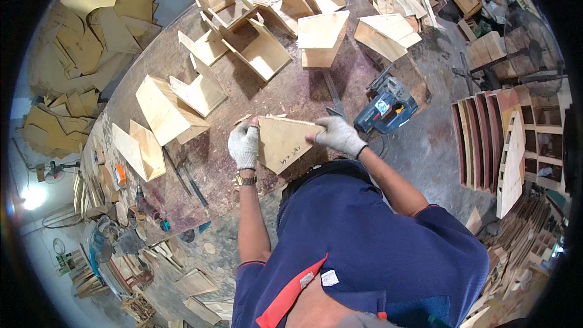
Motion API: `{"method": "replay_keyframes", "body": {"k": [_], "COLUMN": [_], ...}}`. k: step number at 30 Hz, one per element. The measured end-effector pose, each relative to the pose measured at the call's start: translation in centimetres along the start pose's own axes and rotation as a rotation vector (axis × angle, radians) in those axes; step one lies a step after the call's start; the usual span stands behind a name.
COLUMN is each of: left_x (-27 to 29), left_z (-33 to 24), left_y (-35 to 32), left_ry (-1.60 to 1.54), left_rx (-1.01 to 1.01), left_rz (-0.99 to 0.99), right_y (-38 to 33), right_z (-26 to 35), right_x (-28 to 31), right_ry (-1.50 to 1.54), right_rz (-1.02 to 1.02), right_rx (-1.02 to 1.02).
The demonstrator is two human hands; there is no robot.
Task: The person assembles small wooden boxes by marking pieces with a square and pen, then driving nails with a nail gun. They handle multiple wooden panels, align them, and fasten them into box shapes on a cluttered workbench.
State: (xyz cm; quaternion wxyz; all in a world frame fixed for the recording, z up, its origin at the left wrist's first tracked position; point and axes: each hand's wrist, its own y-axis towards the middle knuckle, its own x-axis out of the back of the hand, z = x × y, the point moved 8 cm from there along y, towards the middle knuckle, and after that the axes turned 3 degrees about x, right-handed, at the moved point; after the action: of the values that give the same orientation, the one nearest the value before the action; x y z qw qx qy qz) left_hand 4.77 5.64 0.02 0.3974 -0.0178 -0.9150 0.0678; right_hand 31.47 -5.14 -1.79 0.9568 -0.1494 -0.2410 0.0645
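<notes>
Between my two gloved hands is a flat, angled plywood piece [284, 144] with handwriting on its face. Its far edge looks rough and splintered. My left hand [244, 144], in a pale knit glove, grips the left end with the thumb on top. At the right corner my right hand [339, 137], gloved alike, pinches the board. The piece is held over the near edge of the worktable [225, 191], close to my body. Just right of my right hand lies a blue jigsaw [388, 106] on its side. A metal straightedge [334, 94] lies beyond that hand.
Several angled plywood assemblies [161, 109] stand across the table's left and far side. Two dark bars [185, 176] lie left of my left hand, and a cordless drill [146, 206] sits at the left edge. Curved wooden panels [480, 140] stand at right, near a fan [531, 51].
</notes>
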Motion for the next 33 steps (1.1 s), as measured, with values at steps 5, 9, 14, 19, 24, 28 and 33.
{"method": "replay_keyframes", "body": {"k": [5,9,14,19,24,28,33], "left_x": [-1.0,-2.0,-2.6,-1.7,-0.5,0.6,2.4], "left_z": [-8.4,-11.4,-7.7,0.1,6.0,10.7,16.8], "left_y": [1.5,0.1,-3.5,-7.7,-10.4,-10.0,-5.0], "left_ry": [-0.187,0.03,0.135,-0.007,-0.317,-0.339,-1.059], "left_rx": [-0.189,-0.266,-0.097,0.233,0.342,0.392,0.5], "left_rz": [-0.045,-0.134,-0.038,-0.013,-0.135,-0.154,-0.172], "right_y": [3.5,5.9,8.6,11.9,10.9,6.8,0.1], "right_z": [-3.3,-6.9,-13.0,-18.3,-18.7,-16.9,-14.2], "right_x": [9.3,14.6,19.8,20.1,19.1,18.7,16.4], "right_ry": [0.209,0.493,0.67,0.865,0.801,0.625,0.488], "right_rz": [-0.228,-0.323,-0.339,-0.466,-0.563,-0.743,-0.882], "right_rx": [0.024,0.026,-0.019,-0.078,-0.134,-0.159,-0.112]}}
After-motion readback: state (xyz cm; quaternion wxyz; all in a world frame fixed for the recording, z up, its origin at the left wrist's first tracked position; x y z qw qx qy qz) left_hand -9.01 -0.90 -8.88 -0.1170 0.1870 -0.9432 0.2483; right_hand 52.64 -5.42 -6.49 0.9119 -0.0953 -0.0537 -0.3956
